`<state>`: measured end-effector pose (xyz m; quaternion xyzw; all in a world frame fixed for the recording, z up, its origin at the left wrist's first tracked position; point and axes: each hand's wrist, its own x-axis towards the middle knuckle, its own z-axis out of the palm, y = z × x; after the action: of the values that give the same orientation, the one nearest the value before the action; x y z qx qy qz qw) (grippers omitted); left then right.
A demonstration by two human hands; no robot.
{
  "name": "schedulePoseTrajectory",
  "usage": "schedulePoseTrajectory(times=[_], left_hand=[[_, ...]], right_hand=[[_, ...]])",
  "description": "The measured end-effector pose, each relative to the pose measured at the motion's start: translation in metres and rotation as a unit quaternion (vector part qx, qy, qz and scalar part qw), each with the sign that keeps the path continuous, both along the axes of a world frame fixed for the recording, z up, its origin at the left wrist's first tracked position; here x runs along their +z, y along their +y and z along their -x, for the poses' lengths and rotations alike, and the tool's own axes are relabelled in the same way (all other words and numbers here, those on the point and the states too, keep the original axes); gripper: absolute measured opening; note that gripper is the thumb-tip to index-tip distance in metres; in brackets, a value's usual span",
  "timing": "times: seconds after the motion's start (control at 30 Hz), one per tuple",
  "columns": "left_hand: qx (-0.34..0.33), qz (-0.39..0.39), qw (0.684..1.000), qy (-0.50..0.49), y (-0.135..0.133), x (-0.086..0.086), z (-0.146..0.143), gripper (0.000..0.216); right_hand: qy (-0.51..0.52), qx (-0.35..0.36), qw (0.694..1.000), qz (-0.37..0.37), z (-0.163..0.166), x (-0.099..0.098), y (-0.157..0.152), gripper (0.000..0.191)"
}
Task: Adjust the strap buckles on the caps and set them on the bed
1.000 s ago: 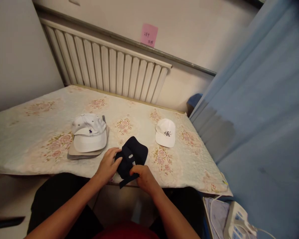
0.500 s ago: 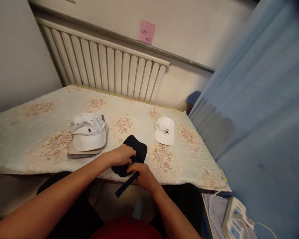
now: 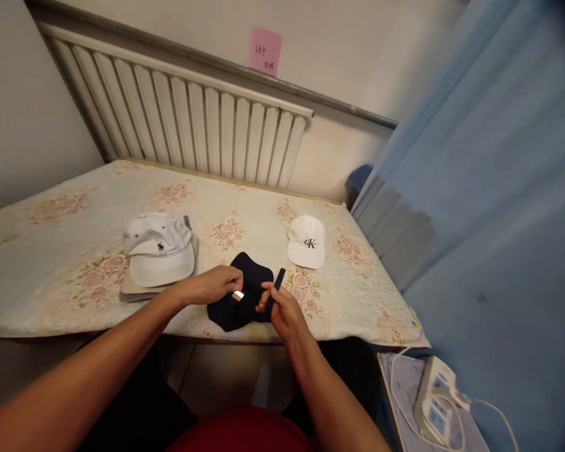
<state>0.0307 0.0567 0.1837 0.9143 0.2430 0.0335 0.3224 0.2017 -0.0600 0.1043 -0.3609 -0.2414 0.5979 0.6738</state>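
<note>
Hands on dark cap (image 3: 245, 295) at table (image 3: 51, 251) edge: left hand (image 3: 214, 285) pinches its metal buckle (image 3: 238, 295); right hand (image 3: 282, 311) pinches strap end (image 3: 279, 279).

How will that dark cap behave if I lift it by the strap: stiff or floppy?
Probably floppy: the dark cap lies crumpled between the left hand and right hand. Its strap bends freely, so it would likely dangle. The metal buckle looks small, so it should feel light.

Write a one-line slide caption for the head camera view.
Left hand pinches the metal buckle of a dark cap while right hand grips its strap on the floral table.
</note>
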Motion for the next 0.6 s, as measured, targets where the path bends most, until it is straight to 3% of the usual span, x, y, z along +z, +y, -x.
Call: schedulePoseTrajectory(times=[0.23, 0.4, 0.6], left_hand=[[0.015, 0.042, 0.997, -0.063, -0.005, 0.004, 0.003, 0.014], [0.048, 0.071, 0.992, -0.09, -0.014, 0.006, -0.002, 0.014], [0.054, 0.082, 0.989, -0.107, -0.026, 0.001, -0.007, 0.014]], right_hand=[[-0.031, 0.006, 0.999, 0.004, -0.002, 0.008, 0.002, 0.031], [-0.141, 0.058, 0.988, -0.01, 0.002, 0.018, 0.003, 0.023], [-0.287, 0.082, 0.953, 0.052, 0.013, 0.028, 0.001, 0.021]])
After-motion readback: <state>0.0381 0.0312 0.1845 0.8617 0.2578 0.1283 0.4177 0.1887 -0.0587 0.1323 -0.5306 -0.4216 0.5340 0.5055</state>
